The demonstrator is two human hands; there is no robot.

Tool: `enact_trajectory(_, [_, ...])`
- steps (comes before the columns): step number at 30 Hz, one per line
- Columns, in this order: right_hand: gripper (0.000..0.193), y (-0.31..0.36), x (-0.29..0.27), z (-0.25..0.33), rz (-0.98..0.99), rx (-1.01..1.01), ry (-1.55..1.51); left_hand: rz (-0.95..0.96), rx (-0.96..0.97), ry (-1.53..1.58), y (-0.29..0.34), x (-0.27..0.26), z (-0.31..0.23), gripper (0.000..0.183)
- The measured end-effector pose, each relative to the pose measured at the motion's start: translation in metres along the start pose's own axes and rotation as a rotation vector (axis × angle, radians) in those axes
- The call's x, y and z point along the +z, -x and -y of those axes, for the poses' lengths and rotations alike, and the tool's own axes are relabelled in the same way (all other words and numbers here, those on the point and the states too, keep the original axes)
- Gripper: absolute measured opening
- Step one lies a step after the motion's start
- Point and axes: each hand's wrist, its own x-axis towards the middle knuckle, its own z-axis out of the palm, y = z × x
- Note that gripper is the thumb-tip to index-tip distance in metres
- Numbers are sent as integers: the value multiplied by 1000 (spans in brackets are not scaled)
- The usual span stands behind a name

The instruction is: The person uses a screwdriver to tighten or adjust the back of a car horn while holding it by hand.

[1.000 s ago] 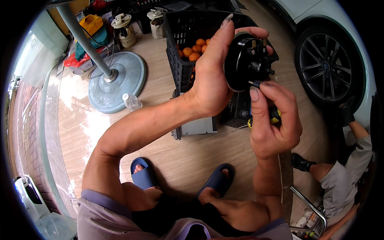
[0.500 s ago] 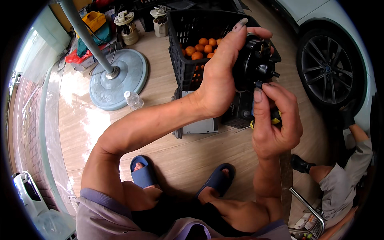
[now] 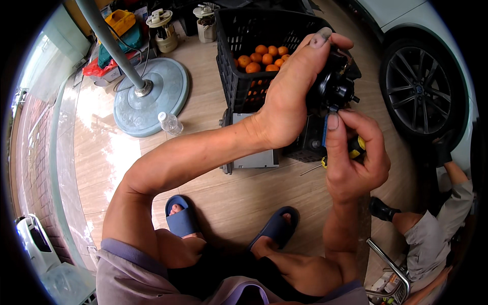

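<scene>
My left hand [image 3: 287,99] is wrapped round a black, rounded mechanical part [image 3: 330,89], thumb along its upper left side. A short stub sticks out of the part's right side. Just below it, my right hand [image 3: 356,157] pinches a small dark piece [image 3: 333,109] between thumb and forefinger, up against the part's lower edge. The fingertips hide most of that piece, and I cannot tell whether it is attached. Behind my right hand shows a yellow-and-black screwdriver [image 3: 359,146], its thin shaft pointing left.
Beyond my hands stands a black plastic crate [image 3: 239,91] holding several oranges [image 3: 267,59]. A grey metal box [image 3: 254,161] and a black battery-like box [image 3: 301,150] sit nearer. Left are a round pole base [image 3: 165,91] and clear bottle [image 3: 170,123]. Right, a person [image 3: 432,239] crouches by a car wheel [image 3: 419,86].
Both hands and the black part have shifted slightly right. My right fingertips are now closer against the part's underside, and the small piece shows less.
</scene>
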Motion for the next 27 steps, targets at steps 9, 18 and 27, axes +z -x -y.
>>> enact_trajectory(9, [18, 1, 5, -4, -32, 0, -55, 16, 26, -60, 1, -4, 3, 44])
enact_trajectory(18, [19, 1, 7, -6, -20, -34, -48, 22, 42, -94, 3, -5, 3, 44])
enact_trajectory(27, [18, 5, 8, -4, 0, 102, -64, 0, 77, -154, 1, -11, 8, 43])
